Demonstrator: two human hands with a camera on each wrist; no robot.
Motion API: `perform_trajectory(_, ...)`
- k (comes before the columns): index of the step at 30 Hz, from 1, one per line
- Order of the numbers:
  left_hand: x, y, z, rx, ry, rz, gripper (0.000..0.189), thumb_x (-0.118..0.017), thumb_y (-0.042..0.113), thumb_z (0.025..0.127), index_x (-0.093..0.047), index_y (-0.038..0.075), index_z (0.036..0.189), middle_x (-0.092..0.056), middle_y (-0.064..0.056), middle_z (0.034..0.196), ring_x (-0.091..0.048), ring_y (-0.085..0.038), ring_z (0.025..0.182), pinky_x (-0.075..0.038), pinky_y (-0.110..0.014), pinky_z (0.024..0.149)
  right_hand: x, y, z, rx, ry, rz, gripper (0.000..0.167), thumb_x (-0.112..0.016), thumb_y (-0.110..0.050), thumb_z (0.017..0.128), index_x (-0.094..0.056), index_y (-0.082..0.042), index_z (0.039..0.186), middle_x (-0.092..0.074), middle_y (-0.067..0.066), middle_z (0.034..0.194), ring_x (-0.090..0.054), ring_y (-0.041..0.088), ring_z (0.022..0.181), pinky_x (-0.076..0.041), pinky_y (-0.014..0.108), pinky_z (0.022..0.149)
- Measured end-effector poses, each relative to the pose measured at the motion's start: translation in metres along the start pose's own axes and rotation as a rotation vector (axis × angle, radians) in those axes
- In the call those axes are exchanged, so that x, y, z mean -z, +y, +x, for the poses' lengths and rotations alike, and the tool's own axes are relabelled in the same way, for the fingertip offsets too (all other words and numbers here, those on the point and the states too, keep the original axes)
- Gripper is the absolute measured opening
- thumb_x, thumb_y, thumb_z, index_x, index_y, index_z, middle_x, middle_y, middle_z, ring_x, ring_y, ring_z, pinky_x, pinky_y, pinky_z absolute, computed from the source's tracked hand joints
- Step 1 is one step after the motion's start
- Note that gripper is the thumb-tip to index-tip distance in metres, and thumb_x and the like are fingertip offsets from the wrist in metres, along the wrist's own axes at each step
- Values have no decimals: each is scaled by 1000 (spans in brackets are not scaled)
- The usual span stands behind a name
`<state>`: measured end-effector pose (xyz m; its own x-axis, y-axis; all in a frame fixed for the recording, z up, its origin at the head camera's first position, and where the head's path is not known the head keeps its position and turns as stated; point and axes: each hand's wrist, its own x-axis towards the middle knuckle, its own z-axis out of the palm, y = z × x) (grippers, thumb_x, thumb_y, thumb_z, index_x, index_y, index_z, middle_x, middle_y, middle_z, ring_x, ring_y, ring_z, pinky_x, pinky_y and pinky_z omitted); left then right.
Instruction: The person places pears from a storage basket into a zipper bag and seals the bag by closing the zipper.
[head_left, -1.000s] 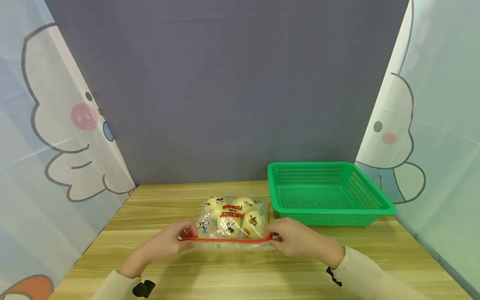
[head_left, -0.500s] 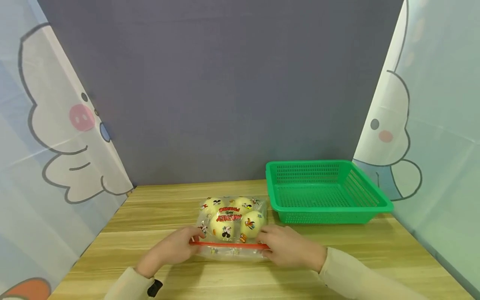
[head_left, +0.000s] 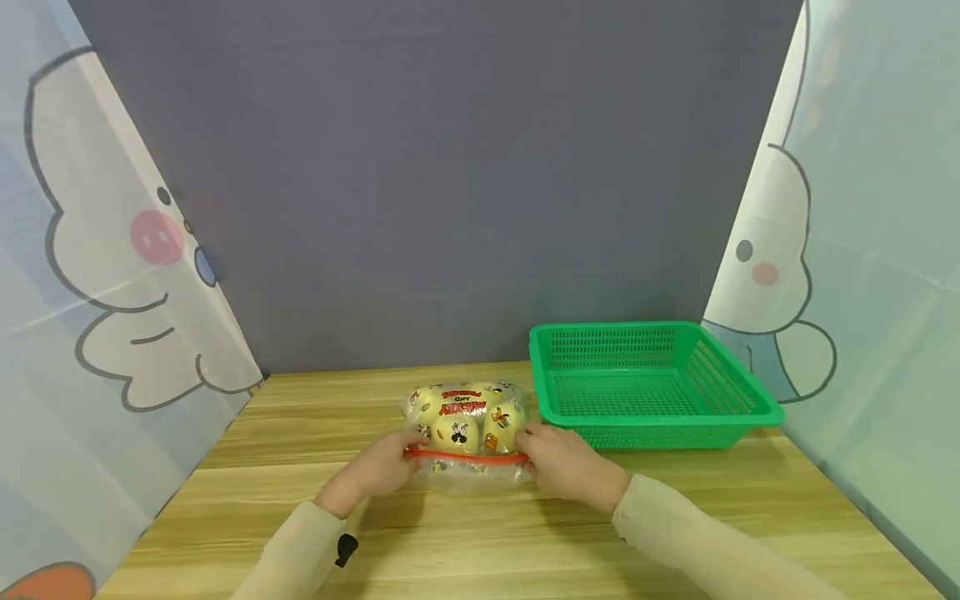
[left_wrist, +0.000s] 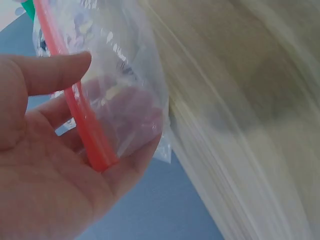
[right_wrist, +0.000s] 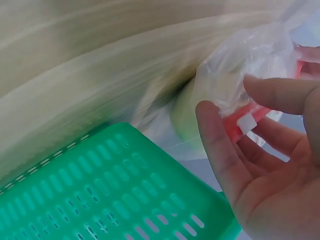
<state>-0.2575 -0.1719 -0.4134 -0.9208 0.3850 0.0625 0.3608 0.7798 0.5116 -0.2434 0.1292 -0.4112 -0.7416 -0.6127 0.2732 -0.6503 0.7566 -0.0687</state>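
Note:
A clear zip bag (head_left: pixel 463 410) printed with cartoon figures and red lettering holds several pale yellow round things. A red zip strip (head_left: pixel 468 458) runs across the side nearest the person. At the strip's left end, my left hand (head_left: pixel 381 467) holds the bag; in the left wrist view the thumb lies over the strip and the fingers curl beneath the plastic. The other end is held by my right hand (head_left: pixel 566 467). A white slider (right_wrist: pixel 246 123) shows on the strip between its thumb and fingers in the right wrist view. Hands partly cover the bag's side edges.
A green perforated plastic basket (head_left: pixel 660 436) stands to the right of the bag, close to the right hand. Both rest on a wooden table (head_left: pixel 465 550). A grey backdrop (head_left: pixel 450 183) rises behind, with printed cloth at both sides.
The bag first came down, spreading flatter, then shifted away from the person and now looks bunched. Both hands moved with it and drew closer together. The basket stayed put.

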Motion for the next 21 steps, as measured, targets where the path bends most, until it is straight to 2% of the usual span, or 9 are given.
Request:
perform_trajectory(3, -3, 1, 4, 32, 29, 25, 34, -69, 10, 96, -66, 3, 129, -62, -21, 133, -63, -32, 106, -51, -52, 92, -1, -1, -2, -13, 15, -11, 9, -74, -5, 89, -68, -10, 93, -60, -1, 84, -63, 17, 75, -54, 33, 58)
perform_trajectory(6, -2, 0, 2, 31, 47, 36, 34, -70, 10, 95, -67, 2, 128, -62, -22, 131, -62, -34, 112, -50, -54, 96, 1, -4, -5, -6, 24, -21, 9, -73, -6, 89, -70, -8, 97, -63, 2, 89, -65, 19, 77, -55, 34, 58)
perform_trajectory(10, 4, -4, -8, -30, 60, 37, 22, -73, 8, 91, -72, 2, 113, -69, -11, 107, -63, -22, 91, -54, -43, 79, 5, -9, -9, 9, 39, -16, 12, -74, -10, 90, -72, -7, 101, -67, 2, 93, -66, 17, 77, -54, 31, 57)
perform_trajectory(12, 10, -6, -16, -74, 40, 22, 14, -73, 8, 91, -73, 4, 105, -68, -3, 96, -61, -16, 82, -52, -36, 71, 8, -10, -12, 11, 44, -5, 14, -74, -13, 91, -73, -8, 103, -66, 1, 91, -65, 15, 76, -52, 29, 56)
perform_trajectory(15, 21, -7, -26, -136, -27, -29, 8, -71, 13, 94, -72, 7, 98, -66, 4, 88, -60, -12, 80, -51, -31, 69, 15, -11, -16, 1, 40, 37, 19, -74, -17, 92, -73, -6, 108, -67, 0, 93, -65, 14, 78, -52, 28, 58)
perform_trajectory(18, 35, -5, -34, -163, -96, -107, 19, -68, 24, 98, -71, 6, 105, -66, 4, 94, -62, -15, 88, -52, -33, 75, 25, -12, -20, -43, 16, 121, 22, -72, -16, 93, -74, -5, 112, -71, 1, 99, -63, 11, 78, -51, 27, 59)
perform_trajectory(21, 46, 0, -38, -162, -84, -149, 29, -64, 31, 101, -70, 5, 113, -68, 2, 99, -63, -19, 95, -53, -38, 80, 38, -12, -22, -94, -6, 214, 19, -70, -16, 94, -75, -5, 110, -70, -2, 95, -59, 6, 74, -49, 27, 61)
